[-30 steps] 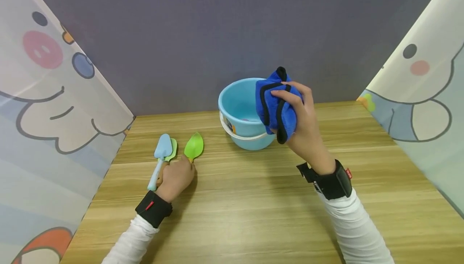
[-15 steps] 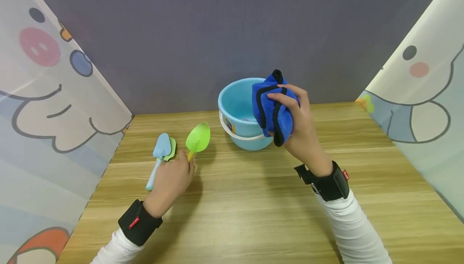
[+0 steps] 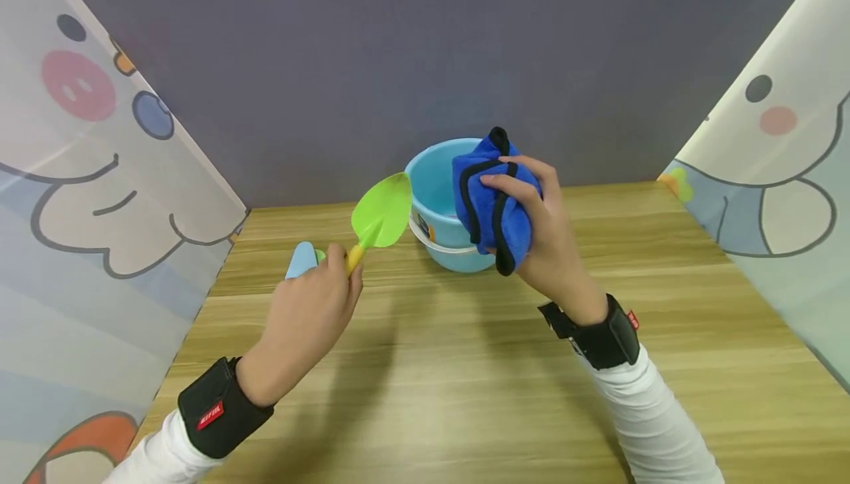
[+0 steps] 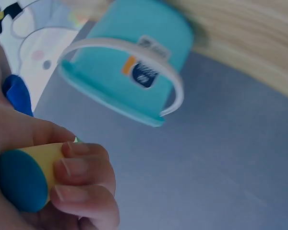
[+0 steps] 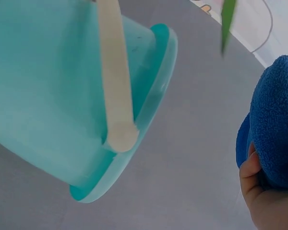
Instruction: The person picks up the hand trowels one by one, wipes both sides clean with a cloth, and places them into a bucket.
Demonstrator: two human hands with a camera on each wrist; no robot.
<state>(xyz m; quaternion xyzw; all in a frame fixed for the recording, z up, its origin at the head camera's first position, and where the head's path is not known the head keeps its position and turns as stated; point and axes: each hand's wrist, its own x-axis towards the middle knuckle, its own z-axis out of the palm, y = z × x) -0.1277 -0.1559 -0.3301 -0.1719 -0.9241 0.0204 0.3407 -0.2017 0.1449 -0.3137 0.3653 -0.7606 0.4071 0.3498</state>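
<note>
So left hand (image 3: 299, 318) grips a green toy shovel (image 3: 380, 217), right hand (image 3: 553, 248) clutches a blue cloth (image 3: 518, 229) near the far bucket (image 3: 454, 259).

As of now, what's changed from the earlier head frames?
The left hand has lifted the green shovel, moving it forward and right toward the bucket. The right hand has eased slightly left, keeping hold of the blue cloth. Bucket and light blue shovel stayed put.

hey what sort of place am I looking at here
Probably a partitioned tabletop booth, perhaps for play, though the wider room isn't shown. Cartoon-printed panels flank the wood-grain table, and a blue bucket stands on it.
</note>
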